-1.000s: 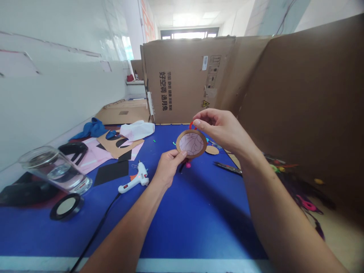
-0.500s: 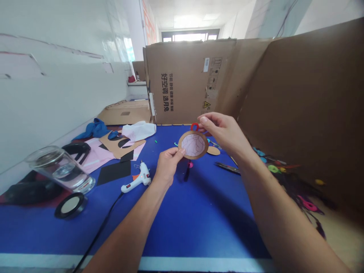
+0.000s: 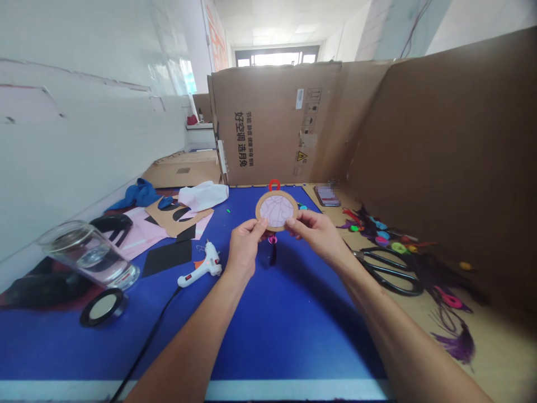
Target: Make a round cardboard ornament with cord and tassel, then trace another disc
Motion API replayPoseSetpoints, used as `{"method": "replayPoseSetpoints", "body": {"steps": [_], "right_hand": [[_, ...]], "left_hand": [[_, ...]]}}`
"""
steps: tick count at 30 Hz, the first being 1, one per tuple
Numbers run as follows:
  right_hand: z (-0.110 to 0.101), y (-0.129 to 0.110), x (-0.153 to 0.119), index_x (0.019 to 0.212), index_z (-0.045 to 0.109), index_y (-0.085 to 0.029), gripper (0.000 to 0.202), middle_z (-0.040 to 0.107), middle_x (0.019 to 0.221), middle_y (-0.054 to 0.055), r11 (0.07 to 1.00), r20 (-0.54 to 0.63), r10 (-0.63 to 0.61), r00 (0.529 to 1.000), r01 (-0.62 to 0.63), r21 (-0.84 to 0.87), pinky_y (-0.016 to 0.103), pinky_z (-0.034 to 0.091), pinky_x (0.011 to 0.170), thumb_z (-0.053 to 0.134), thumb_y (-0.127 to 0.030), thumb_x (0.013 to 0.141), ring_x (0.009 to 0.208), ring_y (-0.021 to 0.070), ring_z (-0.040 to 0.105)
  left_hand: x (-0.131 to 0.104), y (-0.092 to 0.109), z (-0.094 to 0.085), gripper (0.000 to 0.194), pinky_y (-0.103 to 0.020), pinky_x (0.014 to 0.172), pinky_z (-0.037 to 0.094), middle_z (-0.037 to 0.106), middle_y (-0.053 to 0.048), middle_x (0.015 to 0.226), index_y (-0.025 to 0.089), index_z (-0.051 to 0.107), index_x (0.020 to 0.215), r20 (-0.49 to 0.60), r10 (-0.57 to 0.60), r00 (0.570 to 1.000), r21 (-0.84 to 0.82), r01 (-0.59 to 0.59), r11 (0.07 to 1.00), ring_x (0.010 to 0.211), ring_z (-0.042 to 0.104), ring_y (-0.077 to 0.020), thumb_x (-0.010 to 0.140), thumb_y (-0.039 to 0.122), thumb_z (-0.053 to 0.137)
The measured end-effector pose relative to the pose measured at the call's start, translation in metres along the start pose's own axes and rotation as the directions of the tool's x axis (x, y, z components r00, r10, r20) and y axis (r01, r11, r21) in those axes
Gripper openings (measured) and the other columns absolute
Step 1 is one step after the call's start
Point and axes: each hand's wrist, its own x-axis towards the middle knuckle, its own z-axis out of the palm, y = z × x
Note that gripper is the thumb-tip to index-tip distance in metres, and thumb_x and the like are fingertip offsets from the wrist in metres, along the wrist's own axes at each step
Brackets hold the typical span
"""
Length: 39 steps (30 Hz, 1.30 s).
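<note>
A round cardboard ornament [image 3: 277, 211] with a pale pink patterned centre is held up over the blue table. At its top stands a red loop [image 3: 274, 184]; below it hang a pink bead [image 3: 272, 239] and a dark tassel [image 3: 272, 256]. My left hand [image 3: 245, 243] pinches the ornament's lower left edge, thumb on the front. On the lower right edge, my right hand [image 3: 316, 232] grips it the same way. Left of my left hand, a white glue gun [image 3: 203, 268] lies on the table.
Black scissors [image 3: 390, 271] lie on the right, near colourful beads and tassels [image 3: 459, 341]. A phone [image 3: 327, 195] rests at the back. On the left are a glass jar [image 3: 90, 254], its lid [image 3: 103, 307], black paper [image 3: 166, 258] and cut cardboard [image 3: 178, 221]. Cardboard walls stand behind and right.
My right hand has moved down from beside the red loop to the ornament's lower right edge and grips it there. The ornament now faces me more squarely, slightly further left.
</note>
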Motion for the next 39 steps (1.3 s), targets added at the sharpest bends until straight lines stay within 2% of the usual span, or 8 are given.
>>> {"method": "replayPoseSetpoints", "body": {"steps": [4, 9, 12, 17, 21, 29, 36, 39], "right_hand": [[-0.002, 0.002, 0.001, 0.08, 0.067, -0.02, 0.044, 0.063, 0.071, 0.0, 0.999, -0.02, 0.009, 1.0, -0.008, 0.032, 0.03, 0.045, 0.064, 0.076, -0.063, 0.085, 0.065, 0.0153, 0.053], [-0.001, 0.002, -0.001, 0.086, 0.07, -0.02, 0.044, 0.066, 0.074, 0.001, 0.996, -0.021, 0.037, 0.999, -0.035, 0.078, 0.031, 0.048, 0.066, 0.077, -0.063, 0.083, 0.067, 0.0163, 0.057], [0.003, 0.002, -0.003, 0.091, 0.073, -0.02, 0.044, 0.071, 0.079, 0.004, 0.996, 0.006, 0.04, 0.999, -0.041, 0.078, 0.031, 0.049, 0.066, 0.081, -0.061, 0.081, 0.07, 0.018, 0.06], [0.01, 0.005, -0.004, 0.097, 0.077, -0.019, 0.045, 0.077, 0.086, 0.006, 0.996, 0.081, 0.035, 0.996, -0.041, 0.079, 0.033, 0.049, 0.065, 0.081, -0.06, 0.081, 0.072, 0.02, 0.064], [0.01, 0.006, -0.003, 0.093, 0.075, -0.018, 0.047, 0.075, 0.079, 0.006, 0.996, 0.067, 0.036, 0.997, -0.041, 0.077, 0.033, 0.048, 0.065, 0.082, -0.062, 0.078, 0.07, 0.0199, 0.064], [0.008, 0.004, -0.003, 0.089, 0.072, -0.017, 0.046, 0.07, 0.075, 0.003, 0.999, 0.082, 0.005, 0.997, -0.008, 0.039, 0.032, 0.044, 0.065, 0.078, -0.062, 0.081, 0.069, 0.0183, 0.058], [0.006, 0.009, -0.003, 0.094, 0.074, -0.016, 0.044, 0.072, 0.08, 0.005, 1.0, 0.106, -0.011, 0.994, 0.012, -0.001, 0.032, 0.045, 0.068, 0.076, -0.059, 0.085, 0.072, 0.0184, 0.058], [0.005, 0.011, -0.002, 0.095, 0.075, -0.016, 0.041, 0.072, 0.081, 0.005, 0.999, 0.128, -0.025, 0.991, 0.028, -0.025, 0.033, 0.046, 0.07, 0.074, -0.056, 0.087, 0.073, 0.0189, 0.058]], "left_hand": [[0.0, -0.003, -0.001, 0.029, -0.029, 0.078, 0.052, 0.078, -0.004, 0.085, 0.018, 0.079, 0.086, 0.014, -0.011, 1.0, 0.033, 0.011, 0.999, 0.079, 0.069, -0.0164, 0.074, 0.042, 0.09], [0.001, -0.007, -0.002, 0.023, -0.028, 0.073, 0.046, 0.071, 0.0, 0.073, 0.018, 0.072, 0.075, -0.026, 0.023, 0.999, 0.108, -0.02, 0.994, 0.071, 0.062, -0.014, 0.074, 0.036, 0.088], [-0.001, -0.007, -0.001, 0.025, -0.028, 0.072, 0.045, 0.069, 0.001, 0.07, 0.019, 0.069, 0.071, -0.058, 0.025, 0.998, 0.087, -0.02, 0.996, 0.067, 0.06, -0.0132, 0.074, 0.036, 0.087], [-0.004, -0.006, 0.003, 0.025, -0.029, 0.075, 0.048, 0.071, 0.0, 0.072, 0.019, 0.069, 0.07, -0.038, 0.018, 0.999, 0.069, -0.016, 0.998, 0.069, 0.062, -0.0139, 0.074, 0.036, 0.087], [-0.006, -0.006, 0.004, 0.021, -0.028, 0.074, 0.048, 0.072, -0.001, 0.074, 0.019, 0.074, 0.078, -0.033, 0.012, 0.999, 0.067, -0.01, 0.998, 0.071, 0.063, -0.0136, 0.075, 0.035, 0.086], [-0.003, -0.006, 0.0, 0.022, -0.028, 0.074, 0.05, 0.073, -0.001, 0.075, 0.019, 0.074, 0.08, -0.029, 0.013, 1.0, 0.05, -0.011, 0.999, 0.07, 0.064, -0.0136, 0.074, 0.035, 0.087], [-0.001, -0.002, -0.001, 0.024, -0.027, 0.075, 0.051, 0.076, -0.002, 0.081, 0.019, 0.076, 0.085, -0.046, 0.02, 0.999, 0.012, -0.02, 1.0, 0.072, 0.066, -0.0136, 0.074, 0.036, 0.087], [-0.001, -0.001, -0.002, 0.023, -0.027, 0.073, 0.051, 0.073, -0.001, 0.076, 0.018, 0.074, 0.08, -0.073, 0.037, 0.997, 0.009, -0.037, 0.999, 0.07, 0.065, -0.0131, 0.071, 0.034, 0.088]]}}
